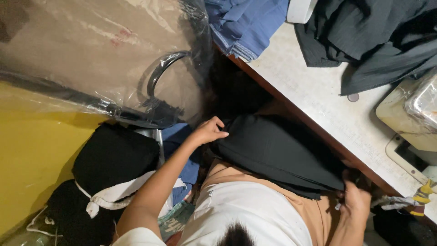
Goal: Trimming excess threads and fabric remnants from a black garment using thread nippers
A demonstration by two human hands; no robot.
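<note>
While the person looks down, a folded black cloth (277,155) lies across the lap, just under the edge of the bench (314,98). The left hand (210,131) rests on the cloth's left end with its fingers curled over the edge, so its grip is narrow and pinches the cloth. The right hand (357,200) is at the cloth's right corner; its fingers bend around that corner, but I cannot tell how tight the grip is because the hand is partly in shadow.

On the bench lies a heap of dark grey cloth (378,41) at the top right. A blue cloth pile (248,23) hangs over the bench's far corner. A cream sewing machine (409,118) under clear plastic sits at the right edge. A small yellow and red tool (421,198) lies near the right hand.

To the left, a big clear plastic bag (91,50) covers something brown, with a black strap (159,73) curving inside it. Below it sits a black bundle (114,155) with a white strip (114,196) around it, next to a yellow wall (32,159).
</note>
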